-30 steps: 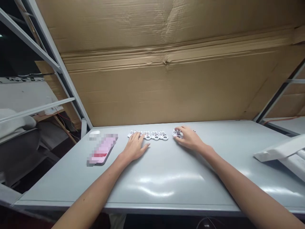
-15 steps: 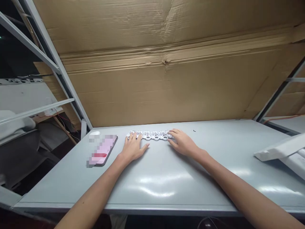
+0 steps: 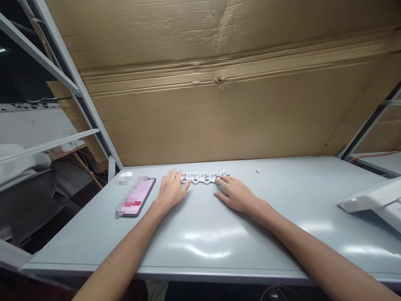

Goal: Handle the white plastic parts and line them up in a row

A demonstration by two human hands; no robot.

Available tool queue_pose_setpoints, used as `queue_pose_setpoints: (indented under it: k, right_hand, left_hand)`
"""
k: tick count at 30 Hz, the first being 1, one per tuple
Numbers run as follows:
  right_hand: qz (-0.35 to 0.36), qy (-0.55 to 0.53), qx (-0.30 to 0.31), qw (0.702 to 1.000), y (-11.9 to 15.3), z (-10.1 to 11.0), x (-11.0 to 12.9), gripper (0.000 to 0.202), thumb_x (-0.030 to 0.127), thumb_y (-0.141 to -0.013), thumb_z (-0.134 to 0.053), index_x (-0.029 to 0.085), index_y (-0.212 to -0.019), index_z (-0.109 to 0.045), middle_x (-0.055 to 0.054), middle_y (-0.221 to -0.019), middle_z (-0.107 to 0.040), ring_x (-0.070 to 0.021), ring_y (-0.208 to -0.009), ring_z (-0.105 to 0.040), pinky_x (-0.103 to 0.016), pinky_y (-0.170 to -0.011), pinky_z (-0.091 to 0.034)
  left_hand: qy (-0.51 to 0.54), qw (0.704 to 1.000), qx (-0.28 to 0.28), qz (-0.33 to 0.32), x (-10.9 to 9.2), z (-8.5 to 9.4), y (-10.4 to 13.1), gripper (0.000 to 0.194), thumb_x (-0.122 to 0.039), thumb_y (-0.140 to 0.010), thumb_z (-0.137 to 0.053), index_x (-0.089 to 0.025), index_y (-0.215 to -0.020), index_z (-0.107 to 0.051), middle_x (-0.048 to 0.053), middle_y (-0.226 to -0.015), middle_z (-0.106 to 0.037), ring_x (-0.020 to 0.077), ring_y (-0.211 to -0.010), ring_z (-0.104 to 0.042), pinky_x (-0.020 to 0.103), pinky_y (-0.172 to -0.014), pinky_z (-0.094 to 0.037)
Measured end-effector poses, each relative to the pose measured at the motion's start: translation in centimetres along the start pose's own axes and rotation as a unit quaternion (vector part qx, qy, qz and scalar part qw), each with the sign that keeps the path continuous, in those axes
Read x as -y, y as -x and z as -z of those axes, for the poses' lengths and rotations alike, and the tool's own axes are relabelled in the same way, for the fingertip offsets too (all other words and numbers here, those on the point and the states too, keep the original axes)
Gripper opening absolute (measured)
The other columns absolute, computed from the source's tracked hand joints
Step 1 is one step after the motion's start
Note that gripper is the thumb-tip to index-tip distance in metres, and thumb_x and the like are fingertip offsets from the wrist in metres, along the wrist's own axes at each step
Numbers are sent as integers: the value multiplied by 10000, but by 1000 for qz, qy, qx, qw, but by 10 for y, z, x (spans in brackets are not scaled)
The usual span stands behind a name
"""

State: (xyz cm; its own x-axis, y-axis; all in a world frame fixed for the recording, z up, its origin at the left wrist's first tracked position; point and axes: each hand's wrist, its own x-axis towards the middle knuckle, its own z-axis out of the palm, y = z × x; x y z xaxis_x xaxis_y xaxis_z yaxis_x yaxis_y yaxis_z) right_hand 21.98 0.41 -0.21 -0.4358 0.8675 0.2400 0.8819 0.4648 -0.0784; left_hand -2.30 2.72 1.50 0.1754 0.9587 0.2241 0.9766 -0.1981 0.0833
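A row of several flat white pieces with round holes and small dark marks (image 3: pixel 204 177) lies across the far middle of the table. My left hand (image 3: pixel 171 188) rests at the row's left end, its fingers stretched out and covering the leftmost part. At the right end, my right hand (image 3: pixel 234 192) lies palm down with fingers spread, the fingertips touching or just over the pieces. Neither hand is closed round anything. Whether the pieces are joined to one another I cannot tell.
A phone with a pink screen (image 3: pixel 139 197) and a small white case (image 3: pixel 125 175) lie on the left. White foam-like pieces (image 3: pixel 369 196) stick in from the right. A cardboard wall (image 3: pixel 219 125) stands behind the grey table (image 3: pixel 200 238). A tiny dark scrap (image 3: pixel 257 171) lies farther right.
My left hand has shifted slightly left and up at the row's left end. The right hand has drawn back a little toward me, uncovering more of the right end.
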Motion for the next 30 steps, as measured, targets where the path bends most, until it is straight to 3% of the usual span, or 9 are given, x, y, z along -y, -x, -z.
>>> queue_pose_setpoints:
  k: [5, 10, 14, 20, 25, 30]
  right_hand:
    - [5, -12, -1, 1000, -1, -1, -2, 385, 403, -966, -441, 165, -1227, -595, -177, -1315, -583, -344, -1206, -526, -476, -991, -423]
    - [-2, -9, 3, 1000, -1, -1, -1, 379, 404, -963, -456, 155, -1211, -599, -182, -1314, -578, -341, -1204, -527, -463, -1000, -414]
    - [-3, -3, 5, 1000, -1, 0, 0, 399, 409, -966, -448, 133, -1214, -597, -195, -1313, -576, -345, -1194, -527, -470, -996, -417]
    - [4, -8, -8, 1000, -2, -2, 0, 417, 407, -963, -441, 137, -1245, -587, -192, -1317, -570, -332, -1205, -520, -457, -1014, -409]
    - [5, -24, -3, 1000, -1, -8, 2, 549, 482, -977, -381, 134, -1384, -506, -173, -1483, -460, -331, -1366, -401, -484, -1129, -294]
    - [2, -40, 12, 999, -1, -12, 3, 660, 588, -971, -309, 178, -1476, -419, -133, -1553, -375, -343, -1435, -296, -512, -1159, -226]
  left_hand:
    - [-9, 997, 33, 70, 8, 2, -4, 613, -524, -980, -268, -85, -1386, -403, 243, -1396, -512, 373, -1338, -430, 537, -1064, -314]
    - [-22, 997, 39, 56, 2, 7, 0, 527, -498, -986, -284, -106, -1245, -523, 219, -1211, -644, 366, -1177, -581, 455, -964, -408]
    - [-32, 999, 25, 35, -1, 7, 2, 454, -458, -985, -336, -134, -1237, -531, 185, -1151, -672, 353, -1120, -605, 423, -921, -430]
    - [-19, 999, -11, 35, 3, 1, -1, 497, -466, -973, -363, -157, -1343, -489, 184, -1423, -488, 362, -1287, -471, 451, -1005, -397]
    - [24, 998, 62, 18, 8, -5, -4, 614, -551, -975, -323, -186, -1466, -379, 183, -1551, -325, 360, -1454, -250, 512, -1132, -243]
    - [40, 995, 89, 15, 8, -12, -4, 655, -575, -980, -307, -212, -1524, -277, 204, -1593, -210, 386, -1471, -180, 575, -1114, -239]
